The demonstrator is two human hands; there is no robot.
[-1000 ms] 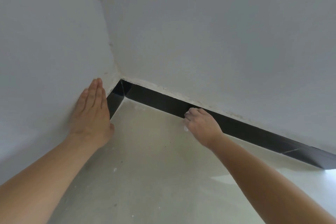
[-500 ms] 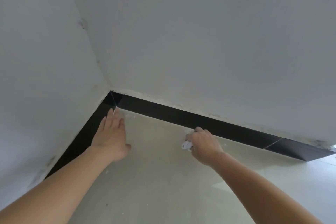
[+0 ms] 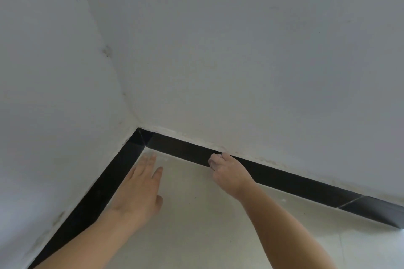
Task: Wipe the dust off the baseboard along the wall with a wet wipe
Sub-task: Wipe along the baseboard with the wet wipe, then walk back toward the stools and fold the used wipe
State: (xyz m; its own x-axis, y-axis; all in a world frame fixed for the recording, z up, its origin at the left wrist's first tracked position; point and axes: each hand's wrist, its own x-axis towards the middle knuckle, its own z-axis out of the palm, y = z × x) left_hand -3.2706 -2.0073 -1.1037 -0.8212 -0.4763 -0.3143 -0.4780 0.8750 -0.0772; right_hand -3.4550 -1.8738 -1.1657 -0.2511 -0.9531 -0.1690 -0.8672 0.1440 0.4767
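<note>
My right grip (image 3: 229, 170) curls round a barely visible white wet wipe (image 3: 215, 156) against the glossy black baseboard (image 3: 295, 181), near the corner. My left grip (image 3: 140, 192) is spread flat, fingers straight, at the pale floor (image 3: 207, 214).

2 hands: left hand (image 3: 140, 190) at 7 o'clock, right hand (image 3: 231, 172) at 5. 2 baseboard runs: right baseboard run (image 3: 295, 181) twd 4, left baseboard run (image 3: 107, 183) twd 7. 2 walls: left wall (image 3: 43, 94), back wall (image 3: 262, 50). 1 floor (image 3: 207, 225). 1 wet wipe (image 3: 211, 166), pale sliver only, at right fingertips.
</note>
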